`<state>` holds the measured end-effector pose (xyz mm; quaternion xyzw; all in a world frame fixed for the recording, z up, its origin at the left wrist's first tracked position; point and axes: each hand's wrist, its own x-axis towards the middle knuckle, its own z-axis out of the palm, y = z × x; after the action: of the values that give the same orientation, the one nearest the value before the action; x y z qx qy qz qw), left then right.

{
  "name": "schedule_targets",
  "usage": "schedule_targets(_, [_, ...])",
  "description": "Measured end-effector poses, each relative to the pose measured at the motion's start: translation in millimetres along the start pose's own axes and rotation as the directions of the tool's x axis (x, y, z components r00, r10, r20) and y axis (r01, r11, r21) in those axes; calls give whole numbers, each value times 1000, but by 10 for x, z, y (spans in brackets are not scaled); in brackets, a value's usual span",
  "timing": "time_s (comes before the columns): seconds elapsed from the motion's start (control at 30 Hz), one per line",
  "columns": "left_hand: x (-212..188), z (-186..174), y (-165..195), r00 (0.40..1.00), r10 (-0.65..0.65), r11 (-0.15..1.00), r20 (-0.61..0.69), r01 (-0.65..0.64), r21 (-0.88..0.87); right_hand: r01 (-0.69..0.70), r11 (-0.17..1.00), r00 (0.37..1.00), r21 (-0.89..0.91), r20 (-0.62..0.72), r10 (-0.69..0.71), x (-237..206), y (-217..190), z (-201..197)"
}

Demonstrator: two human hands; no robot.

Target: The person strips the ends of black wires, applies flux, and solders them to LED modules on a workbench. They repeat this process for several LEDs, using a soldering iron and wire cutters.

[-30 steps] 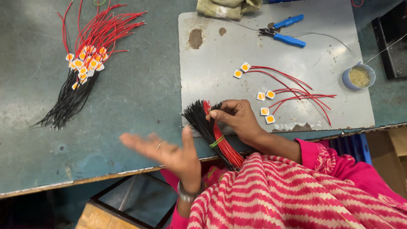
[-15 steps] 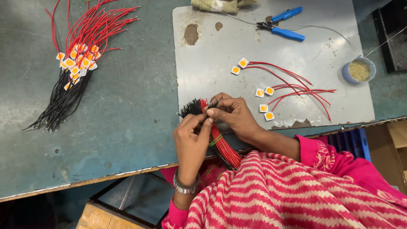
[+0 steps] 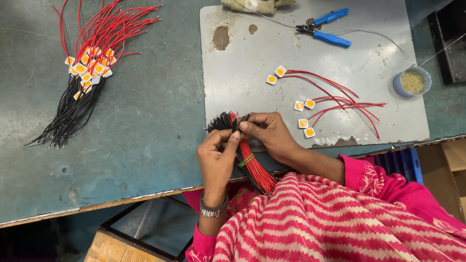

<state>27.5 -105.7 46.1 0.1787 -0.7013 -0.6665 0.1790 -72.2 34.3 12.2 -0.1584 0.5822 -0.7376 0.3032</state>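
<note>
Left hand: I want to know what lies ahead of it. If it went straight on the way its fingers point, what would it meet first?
The left hand points up and right; it would first meet the wire bundle and the right hand pinching it.

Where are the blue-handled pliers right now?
In the head view, the blue-handled pliers lie at the top of the grey work mat, up and right of both hands, above the loose red-wired LED chips.

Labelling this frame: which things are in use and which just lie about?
In use: left hand and right hand, both gripping the banded bundle of red and black wires.

Lying about: wired chips pile, six red-wired chips, blue pliers, small blue cup, cloth.
</note>
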Motion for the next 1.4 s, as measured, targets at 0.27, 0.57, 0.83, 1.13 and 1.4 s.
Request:
schedule_targets(0.27, [2, 5, -78, 999, -36, 997, -10, 35, -62, -5, 997, 1000, 78, 10, 5, 8, 32, -8])
schedule_targets(0.57, [9, 7, -87, 1000, -28, 998, -3, 28, -59, -21, 998, 999, 63, 31, 19, 7, 2, 0])
schedule_targets(0.83, [25, 2, -62, 1000, 13, 1000, 9, -13, 13, 47, 999, 995, -4, 84, -46, -14, -35, -6])
schedule_targets(1.13, [49, -18, -112, 1000, 1, 1000, 9, -1, -29, -8, 990, 996, 141, 88, -5, 8, 25, 17])
schedule_targets(1.4, [65, -19, -174, 1000, -4, 999, 12, 4, -52, -51, 984, 997, 173, 59, 42, 18, 121, -21])
